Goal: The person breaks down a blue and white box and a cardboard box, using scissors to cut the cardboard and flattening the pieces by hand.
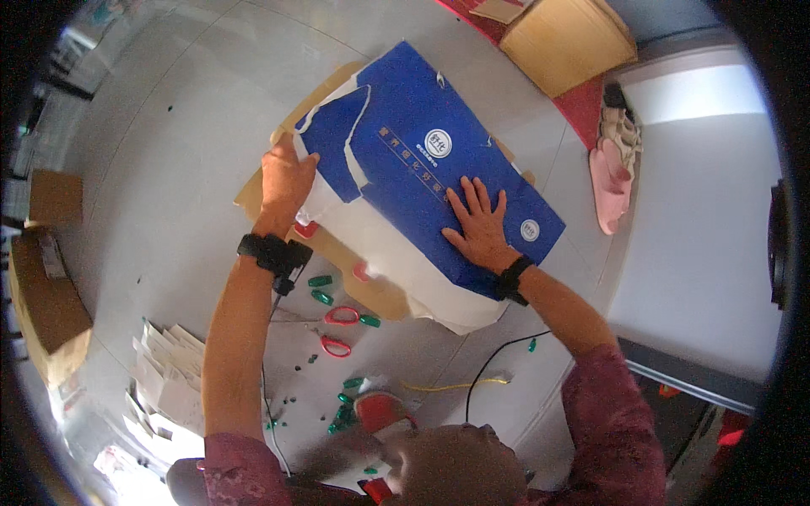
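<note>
A flattened blue carton sheet (430,101) with white and gold print lies slantwise on the floor in front of me. Its upper left part is torn, with a ragged white edge and a blue flap (329,126). My left hand (288,179) is closed around the sheet's left edge, thumb on top and the other fingers partly hidden. Flat on the blue face near its lower right rests my right hand (483,232), fingers spread. A white strip (396,244) runs along the near side, and brown cardboard (375,295) shows from underneath.
Red-handled scissors (342,315) and green pieces (343,415) lie on the floor nearby. A black cable (481,371) curves at lower right. Paper pieces (169,371) and an open carton (52,295) are at left; a brown box (567,42) and pink slippers (611,181) at right.
</note>
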{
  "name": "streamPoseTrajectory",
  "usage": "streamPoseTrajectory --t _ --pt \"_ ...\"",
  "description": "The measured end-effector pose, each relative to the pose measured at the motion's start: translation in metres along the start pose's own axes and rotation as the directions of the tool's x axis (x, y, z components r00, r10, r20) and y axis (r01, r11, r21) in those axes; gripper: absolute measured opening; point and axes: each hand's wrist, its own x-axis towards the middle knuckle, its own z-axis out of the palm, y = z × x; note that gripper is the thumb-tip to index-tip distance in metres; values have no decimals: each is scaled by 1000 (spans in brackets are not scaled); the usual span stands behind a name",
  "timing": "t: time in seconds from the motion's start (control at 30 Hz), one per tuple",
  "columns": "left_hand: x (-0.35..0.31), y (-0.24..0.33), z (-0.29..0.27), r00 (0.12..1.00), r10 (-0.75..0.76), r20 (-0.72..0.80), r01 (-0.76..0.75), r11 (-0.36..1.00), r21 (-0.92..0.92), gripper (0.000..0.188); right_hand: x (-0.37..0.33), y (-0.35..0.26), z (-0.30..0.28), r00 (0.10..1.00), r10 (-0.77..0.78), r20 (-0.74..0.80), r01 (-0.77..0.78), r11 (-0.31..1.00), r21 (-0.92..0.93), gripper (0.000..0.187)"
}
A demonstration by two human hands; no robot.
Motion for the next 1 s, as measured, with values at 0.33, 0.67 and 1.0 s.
streamPoseTrajectory --t 0.33,0.67,1.0 --pt "-47 46 35 806 529 266 -592 720 361 60 5 -1 -15 998 -31 63 26 996 91 62" --pt "-45 43 55 885 314 343 -431 830 354 67 70 62 -92 995 40 89 -64 957 284 70" --pt "-46 40 57 870 333 363 -459 815 353 69 249 295 -230 858 510 -65 -508 860 47 60"
